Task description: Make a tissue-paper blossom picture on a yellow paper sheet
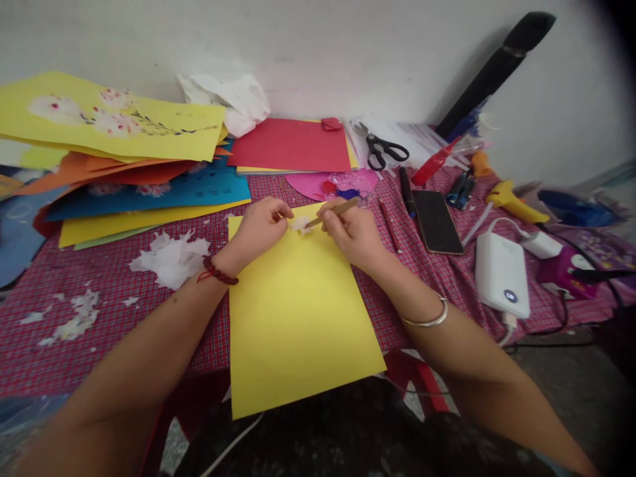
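Observation:
A yellow paper sheet (298, 311) lies in front of me on the red checked cloth and hangs over the table's near edge. My left hand (261, 225), with a red bead bracelet at the wrist, is closed and pinches a small white tissue scrap (301, 224) at the sheet's top edge. My right hand (350, 232), a silver bangle on its wrist, grips a thin brown stick (334, 212) whose tip touches the scrap.
Stacked coloured paper sheets (144, 165) lie at the back left, torn white tissue (171, 260) left of the sheet. Red paper (291, 144), scissors (382, 151), a black phone (437, 220), a white power bank (501, 273) and a yellow glue gun (514, 202) sit behind and right.

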Demonstrator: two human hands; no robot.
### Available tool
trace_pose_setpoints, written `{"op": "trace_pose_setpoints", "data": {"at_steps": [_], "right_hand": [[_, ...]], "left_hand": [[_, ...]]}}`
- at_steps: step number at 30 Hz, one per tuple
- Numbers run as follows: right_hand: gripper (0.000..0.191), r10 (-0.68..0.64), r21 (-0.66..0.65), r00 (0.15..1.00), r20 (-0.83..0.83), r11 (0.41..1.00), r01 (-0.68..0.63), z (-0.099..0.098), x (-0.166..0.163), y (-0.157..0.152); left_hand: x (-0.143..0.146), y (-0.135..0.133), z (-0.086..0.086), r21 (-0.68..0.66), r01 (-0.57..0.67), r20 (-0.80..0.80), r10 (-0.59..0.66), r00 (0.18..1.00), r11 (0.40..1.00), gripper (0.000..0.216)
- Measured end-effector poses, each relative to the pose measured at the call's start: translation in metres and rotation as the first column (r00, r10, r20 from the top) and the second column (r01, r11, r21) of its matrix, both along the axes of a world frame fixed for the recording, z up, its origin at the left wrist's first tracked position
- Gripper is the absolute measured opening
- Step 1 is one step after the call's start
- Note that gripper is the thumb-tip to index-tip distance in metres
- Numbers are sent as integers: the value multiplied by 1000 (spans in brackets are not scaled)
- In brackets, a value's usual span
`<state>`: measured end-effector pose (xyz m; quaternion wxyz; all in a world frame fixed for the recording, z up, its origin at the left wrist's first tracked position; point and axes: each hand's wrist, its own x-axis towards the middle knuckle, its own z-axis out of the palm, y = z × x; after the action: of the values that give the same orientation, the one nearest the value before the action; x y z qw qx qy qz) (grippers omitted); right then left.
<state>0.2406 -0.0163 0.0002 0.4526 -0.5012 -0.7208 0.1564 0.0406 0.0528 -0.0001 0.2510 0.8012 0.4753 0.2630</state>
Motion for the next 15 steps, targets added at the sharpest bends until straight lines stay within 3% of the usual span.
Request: {"op": "trace_pose_setpoints", "data": {"at_steps": [3, 6, 10, 15], "right_hand": [[36, -65, -1, 956, -287, 998, 68, 4, 6, 2], [39, -88, -66, 887, -453, 996, 65, 4, 10, 6], [41, -67, -155, 853, -517, 988, -17, -1, 10, 11], [38, 7, -175, 869, -495, 979, -107, -3, 4, 7]], "left_hand": [[-5, 0, 0, -18, -16, 32, 17, 999, 1000, 21], [-10, -1, 11, -51, -33, 113, 38, 993, 998, 13], [-28, -7, 43, -64, -111, 222, 123, 967, 992, 10], [-81, -17, 73, -64, -259, 82, 264, 961, 964, 15]]}}
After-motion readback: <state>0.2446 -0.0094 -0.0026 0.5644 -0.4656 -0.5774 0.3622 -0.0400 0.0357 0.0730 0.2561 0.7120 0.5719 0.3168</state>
